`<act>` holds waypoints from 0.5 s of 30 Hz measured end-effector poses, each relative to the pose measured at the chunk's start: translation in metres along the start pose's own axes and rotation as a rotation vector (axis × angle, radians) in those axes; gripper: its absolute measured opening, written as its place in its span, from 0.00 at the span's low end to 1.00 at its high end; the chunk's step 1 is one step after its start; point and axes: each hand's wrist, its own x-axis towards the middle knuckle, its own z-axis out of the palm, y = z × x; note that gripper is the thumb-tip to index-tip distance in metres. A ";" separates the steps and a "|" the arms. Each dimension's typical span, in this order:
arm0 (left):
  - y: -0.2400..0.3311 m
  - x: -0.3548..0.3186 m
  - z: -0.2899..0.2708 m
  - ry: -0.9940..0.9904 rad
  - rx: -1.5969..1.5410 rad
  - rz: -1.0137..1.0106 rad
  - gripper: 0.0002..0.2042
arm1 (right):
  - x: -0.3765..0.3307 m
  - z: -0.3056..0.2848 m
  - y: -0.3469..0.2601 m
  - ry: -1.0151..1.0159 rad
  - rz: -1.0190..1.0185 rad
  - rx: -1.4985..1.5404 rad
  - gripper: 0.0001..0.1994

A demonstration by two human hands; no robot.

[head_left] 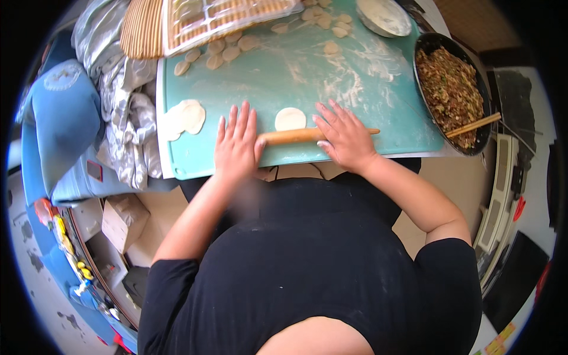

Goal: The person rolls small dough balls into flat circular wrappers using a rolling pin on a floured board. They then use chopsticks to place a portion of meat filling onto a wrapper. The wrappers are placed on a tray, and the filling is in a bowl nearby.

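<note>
A person in a black top works a rolling pin at the near side of a floured green mat, both hands unclenched and fingers extended. The left hand lies palm down at the pin's left end, its thumb against the wood; the right hand rests flat across the pin toward its tapered right end, which pokes out beyond the palm. Neither hand closes around the wood. Between them, just beyond the pin, sits a pale dough round, its near edge meeting the roller; whether it runs underneath cannot be told. To the left of the left hand, flattened wrappers overlap near the mat's edge. Small dough pieces are scattered along the far side, close to a clear tray lying over a slatted bamboo mat. Farther right stands a bowl with flour in it. At the mat's right side, a dark pan holds chopped filling, chopsticks laid across its near part. Silvery cloth bunches at the left, beside blue fabric.
</note>
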 end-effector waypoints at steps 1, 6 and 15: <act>-0.004 0.005 0.000 0.031 0.006 -0.063 0.27 | 0.014 0.002 0.007 0.031 -0.035 -0.024 0.26; -0.040 0.069 0.008 0.217 0.019 -0.306 0.27 | 0.079 -0.008 0.033 0.125 0.101 -0.134 0.26; -0.025 0.029 0.005 0.060 -0.012 -0.278 0.27 | 0.061 -0.010 0.031 -0.029 0.006 -0.069 0.28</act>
